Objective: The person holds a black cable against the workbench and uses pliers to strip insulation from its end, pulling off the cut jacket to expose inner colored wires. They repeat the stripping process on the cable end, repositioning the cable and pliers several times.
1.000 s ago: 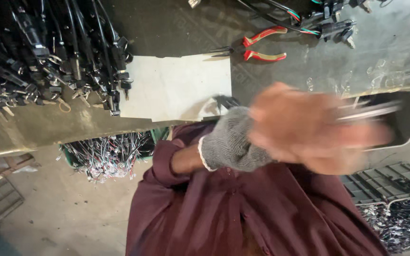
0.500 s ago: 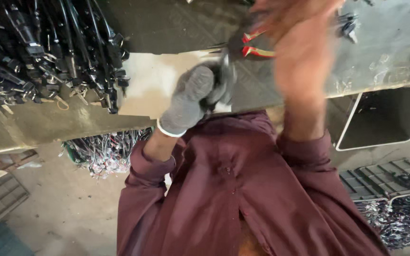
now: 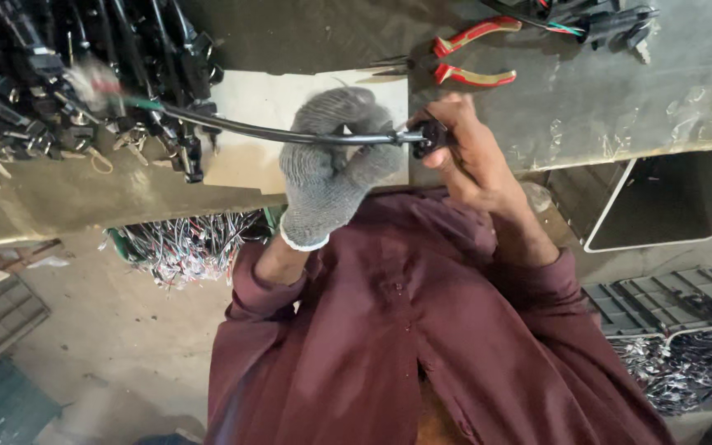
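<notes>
My left hand [image 3: 333, 156], in a grey knit glove, is closed around a black cable [image 3: 232, 127] that runs left toward a heap of black cables. The cable's far left end shows blurred, frayed wires with a bit of green. My bare right hand [image 3: 470, 152] pinches the small black plug [image 3: 430, 136] at the cable's right end. Both hands hover over a pale board [image 3: 261, 103] on the grey workbench [image 3: 603, 99]. My maroon sleeves fill the lower middle of the view.
A heap of black cables with connectors [image 3: 51, 74] covers the bench's left. Red-handled pliers [image 3: 471, 53] lie behind my right hand, with a wired black part [image 3: 603, 21] at the back right. Below the bench are a crate of loose wires [image 3: 179, 243], a white-edged bin [image 3: 669, 206] and grey trays [image 3: 661, 301].
Both hands were blurred and in motion near my chest. They now sit steady above the pale board, stretching a black cable between them.
</notes>
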Motion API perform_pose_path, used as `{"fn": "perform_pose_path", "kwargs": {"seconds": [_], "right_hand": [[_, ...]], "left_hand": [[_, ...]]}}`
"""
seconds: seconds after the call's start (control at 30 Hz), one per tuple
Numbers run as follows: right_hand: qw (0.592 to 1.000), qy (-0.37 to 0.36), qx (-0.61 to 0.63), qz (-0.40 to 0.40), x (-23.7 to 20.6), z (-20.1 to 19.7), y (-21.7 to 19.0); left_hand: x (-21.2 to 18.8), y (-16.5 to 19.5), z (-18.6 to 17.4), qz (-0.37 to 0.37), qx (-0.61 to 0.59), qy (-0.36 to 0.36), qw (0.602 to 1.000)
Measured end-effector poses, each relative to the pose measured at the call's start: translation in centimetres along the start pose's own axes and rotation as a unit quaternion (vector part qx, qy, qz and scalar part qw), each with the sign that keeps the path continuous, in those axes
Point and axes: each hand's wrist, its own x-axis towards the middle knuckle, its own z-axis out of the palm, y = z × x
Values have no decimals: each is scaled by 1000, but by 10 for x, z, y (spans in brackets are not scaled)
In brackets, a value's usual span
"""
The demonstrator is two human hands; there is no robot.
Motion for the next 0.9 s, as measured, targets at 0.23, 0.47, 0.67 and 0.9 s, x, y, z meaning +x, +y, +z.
{"fn": "perform_pose_path", "kwargs": {"seconds": [0.23,0.47,0.67,0.9], "right_hand": [[999,9,-47,-23,-5,1,-3],[998,26,-52,-21,-14,6,3],[991,48,-123,-33,-9,7,-6],[987,46,-149,-25,-7,8,-12]], "left_hand": [[21,29,6,192,394,-107,892],[29,38,3,95,369,-190,905],[24,34,15,35,293,-97,951],[38,33,11,150,289,-150,933]]}}
